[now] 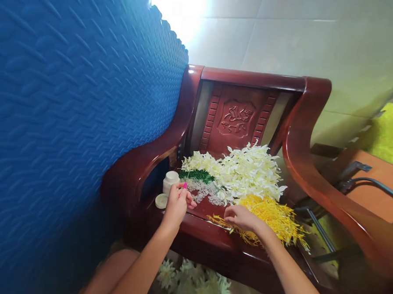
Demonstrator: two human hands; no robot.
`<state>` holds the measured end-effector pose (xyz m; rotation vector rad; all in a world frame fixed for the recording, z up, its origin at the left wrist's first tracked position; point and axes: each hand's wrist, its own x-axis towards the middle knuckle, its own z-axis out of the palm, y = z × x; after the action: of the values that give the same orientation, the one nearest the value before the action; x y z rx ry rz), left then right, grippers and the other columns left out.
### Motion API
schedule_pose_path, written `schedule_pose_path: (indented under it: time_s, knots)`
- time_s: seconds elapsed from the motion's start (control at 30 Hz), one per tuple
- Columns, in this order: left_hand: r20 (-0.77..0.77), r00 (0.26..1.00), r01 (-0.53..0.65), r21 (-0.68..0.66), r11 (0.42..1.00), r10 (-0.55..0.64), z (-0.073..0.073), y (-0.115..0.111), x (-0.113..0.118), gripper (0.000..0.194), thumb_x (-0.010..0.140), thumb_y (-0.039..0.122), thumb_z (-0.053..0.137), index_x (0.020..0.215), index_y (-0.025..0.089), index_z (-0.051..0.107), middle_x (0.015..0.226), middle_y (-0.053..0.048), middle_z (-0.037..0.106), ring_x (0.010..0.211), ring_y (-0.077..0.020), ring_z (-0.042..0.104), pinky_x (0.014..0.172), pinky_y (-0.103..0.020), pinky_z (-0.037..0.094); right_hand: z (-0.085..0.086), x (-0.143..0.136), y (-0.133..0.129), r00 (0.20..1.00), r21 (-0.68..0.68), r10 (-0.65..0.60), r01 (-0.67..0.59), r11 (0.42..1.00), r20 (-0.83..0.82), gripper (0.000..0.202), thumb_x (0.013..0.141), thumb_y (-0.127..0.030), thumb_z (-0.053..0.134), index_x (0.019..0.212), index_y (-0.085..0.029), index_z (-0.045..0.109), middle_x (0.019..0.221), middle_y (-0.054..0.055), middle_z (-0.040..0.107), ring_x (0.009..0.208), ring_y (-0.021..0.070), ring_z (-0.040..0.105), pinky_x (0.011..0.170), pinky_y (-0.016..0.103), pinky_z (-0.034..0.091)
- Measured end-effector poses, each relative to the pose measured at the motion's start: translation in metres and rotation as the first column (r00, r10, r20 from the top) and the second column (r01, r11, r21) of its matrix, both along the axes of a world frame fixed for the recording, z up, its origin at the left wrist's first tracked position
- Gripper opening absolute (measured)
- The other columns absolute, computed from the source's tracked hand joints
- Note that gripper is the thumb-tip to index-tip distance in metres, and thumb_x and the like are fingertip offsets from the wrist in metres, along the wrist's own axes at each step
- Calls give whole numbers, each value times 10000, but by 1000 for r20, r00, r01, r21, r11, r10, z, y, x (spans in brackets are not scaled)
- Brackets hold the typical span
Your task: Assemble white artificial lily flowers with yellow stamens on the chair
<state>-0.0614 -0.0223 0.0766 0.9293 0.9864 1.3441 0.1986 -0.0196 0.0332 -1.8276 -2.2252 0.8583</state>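
Note:
My left hand (178, 202) is closed around a thin tool with a pink handle (185, 186), its slim pale tip pointing up. Just beside this hand stand a white plastic jar (171, 181) and its round lid (161, 201). Above the yellow artificial flower stamens (271, 219) is my right hand (240, 217), its fingers curled together; whatever they pinch is hidden. White artificial petals (248, 171) are heaped behind it. Between the hands and the petals lie clear plastic rings (205, 192) and small green pieces (198, 176).
Everything lies on the seat of a dark red wooden armchair (253, 77) with a carved back. A blue textured foam mat (70, 92) rises on the left. Finished-looking white flowers (192, 280) sit below the seat's front edge. A metal-framed orange item (375, 187) stands at right.

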Motion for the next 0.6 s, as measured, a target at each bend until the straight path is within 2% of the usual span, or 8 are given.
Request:
schedule_pose_path:
  time_s: [0.1,0.2,0.23,0.33,0.47,0.53,0.6]
  knots:
    - [-6,998,64,-63,996,-64,-4,0,7,280,749,289,526,991,157,482,535,105,404,376,-72,447,401,-188,354,6,5,-5,995,84,-66,72,994,-71,236,818,-367,497,815,-174,632,869,69,679,828,206,592,768,325,445]
    - [-35,991,127,-88,988,-130,-8,-2,16,141,716,263,497,826,179,469,524,107,351,357,-64,391,393,-195,300,13,7,-12,940,126,-147,193,973,-307,340,859,-499,436,807,-186,559,818,44,639,798,189,581,769,328,456]
    - [-44,990,128,-90,988,-132,-10,-3,20,99,720,251,478,788,192,436,534,103,356,364,-66,394,399,-198,299,15,8,-15,888,117,-182,252,961,-422,363,844,-542,463,790,-192,540,792,31,624,785,187,587,772,332,457]
    - [-139,980,127,-92,988,-139,-23,-6,36,98,756,222,447,768,221,350,574,89,406,421,-87,451,451,-213,342,21,8,-20,647,16,-291,425,905,-704,423,753,-610,597,778,-193,530,752,5,595,743,185,615,779,344,463]
    - [-353,918,219,72,973,-180,-38,-8,61,194,770,211,568,849,214,391,776,17,567,655,-122,571,628,-246,415,31,8,-27,337,-139,-380,563,815,-862,440,638,-557,746,785,-186,560,768,5,593,690,158,611,709,313,490]
    - [-350,902,307,109,945,-252,-39,-8,71,265,766,262,641,876,208,405,918,-34,611,774,-146,596,692,-261,426,35,8,-30,234,-184,-379,581,793,-895,406,631,-498,776,804,-193,572,813,5,599,704,145,613,685,292,505]
    - [-280,880,425,99,900,-385,-35,-7,79,344,759,346,688,897,203,408,991,-67,623,819,-162,603,703,-269,434,37,7,-34,227,-175,-356,565,806,-906,363,670,-484,755,826,-212,573,837,-2,605,730,137,617,692,279,523]
